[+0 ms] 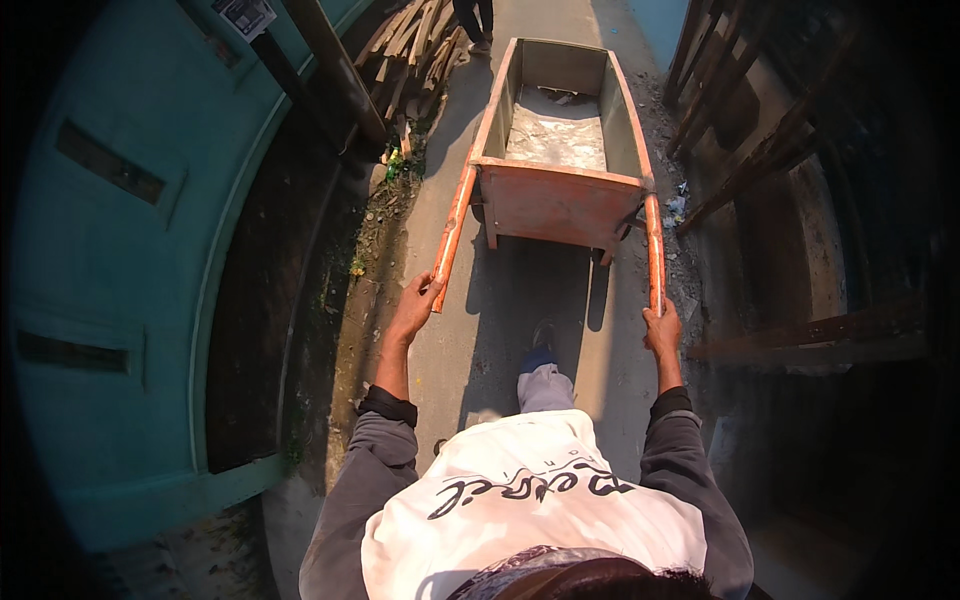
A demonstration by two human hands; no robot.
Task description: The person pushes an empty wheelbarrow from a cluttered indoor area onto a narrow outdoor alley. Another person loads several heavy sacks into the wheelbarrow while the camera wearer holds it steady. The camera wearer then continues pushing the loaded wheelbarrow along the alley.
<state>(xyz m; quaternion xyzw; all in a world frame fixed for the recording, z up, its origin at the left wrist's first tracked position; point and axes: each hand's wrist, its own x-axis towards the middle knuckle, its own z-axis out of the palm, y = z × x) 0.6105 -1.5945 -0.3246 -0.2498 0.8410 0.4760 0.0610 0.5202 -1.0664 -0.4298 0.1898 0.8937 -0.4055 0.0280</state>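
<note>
In front of me stands an orange handcart with a long open box and two short legs at its near end. A pale, dusty layer covers the floor of the box. My left hand is closed around the end of the left orange handle. Around the end of the right handle, my right hand is closed too. Both arms reach forward, and the cart's wheels are mostly hidden beneath the box.
A narrow concrete lane runs ahead. Along the left are a teal wall and a pile of wooden planks. Slanting poles line the right side. Beyond the planks, a person's legs show at the lane's far left.
</note>
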